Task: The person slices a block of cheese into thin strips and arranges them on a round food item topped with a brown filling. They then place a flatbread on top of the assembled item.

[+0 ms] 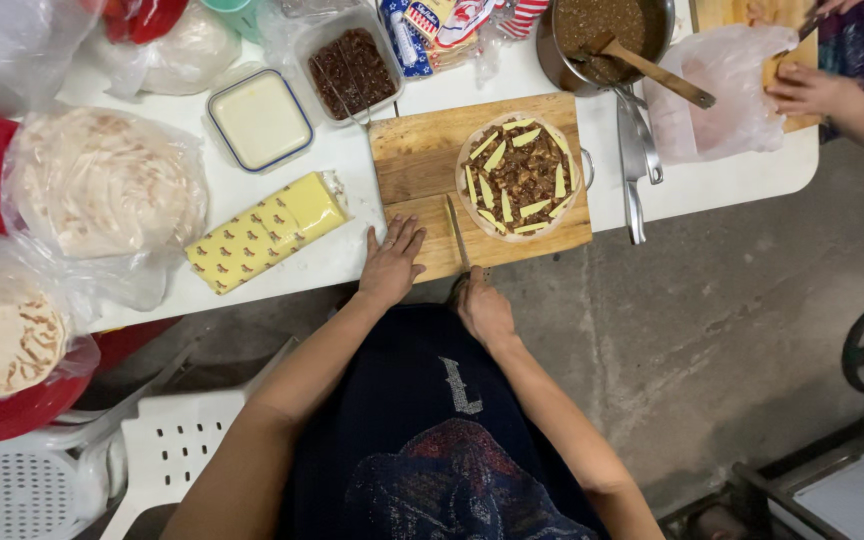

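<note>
We look down on a white table (352,160) standing on a grey concrete floor (712,320), with a white perforated plastic chair (167,450) at lower left. In the middle of the frame lies one rectangular wooden cutting board (422,160), and on its right half sits one round flatbread topped with brown filling and yellow cheese strips (518,176). Our left hand (390,262) rests flat with fingers spread on the board's lower left edge, holding nothing. Our right hand (482,308) is closed around the handle of one knife (457,232), whose blade lies on the board just left of the topped flatbread.

We count two stacks of plain flatbreads in clear bags (102,180) at left, one block of yellow cheese in a patterned wrapper (267,232), two clear plastic containers (260,120) at top centre, one metal pan of brown filling (607,35) with one wooden spoon (657,72) in it. Another person's hand (807,92) touches a clear plastic bag (722,95) at upper right.
</note>
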`<move>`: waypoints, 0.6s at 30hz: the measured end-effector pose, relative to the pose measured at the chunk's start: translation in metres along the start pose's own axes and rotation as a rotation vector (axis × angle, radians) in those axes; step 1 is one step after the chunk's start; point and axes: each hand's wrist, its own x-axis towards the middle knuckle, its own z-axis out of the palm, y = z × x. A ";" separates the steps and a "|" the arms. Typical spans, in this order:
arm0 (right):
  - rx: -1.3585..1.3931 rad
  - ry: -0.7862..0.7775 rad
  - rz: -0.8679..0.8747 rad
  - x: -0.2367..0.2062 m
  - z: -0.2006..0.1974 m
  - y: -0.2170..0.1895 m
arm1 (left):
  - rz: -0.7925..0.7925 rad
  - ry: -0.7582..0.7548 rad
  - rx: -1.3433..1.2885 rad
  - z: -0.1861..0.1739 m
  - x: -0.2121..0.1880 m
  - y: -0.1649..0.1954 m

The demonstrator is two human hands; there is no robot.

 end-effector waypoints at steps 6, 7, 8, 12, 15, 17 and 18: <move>0.019 0.029 -0.038 0.001 0.003 0.001 | -0.006 -0.002 -0.018 -0.004 -0.002 0.002; 0.026 0.028 -0.035 0.000 0.003 0.001 | -0.008 0.001 -0.022 -0.005 -0.003 0.003; 0.034 0.027 -0.032 0.000 0.003 0.001 | -0.013 -0.007 -0.020 -0.006 -0.003 0.003; 0.048 0.036 -0.038 0.001 0.006 0.000 | -0.032 -0.038 -0.017 -0.009 -0.003 0.006; 0.031 0.034 -0.038 0.003 0.012 0.000 | -0.034 -0.048 -0.022 -0.010 -0.003 0.006; 0.001 0.035 -0.031 0.005 0.017 0.000 | -0.032 -0.054 -0.022 -0.010 -0.002 0.006; -0.014 0.036 -0.028 0.007 0.020 0.000 | -0.033 -0.058 -0.021 -0.010 -0.002 0.006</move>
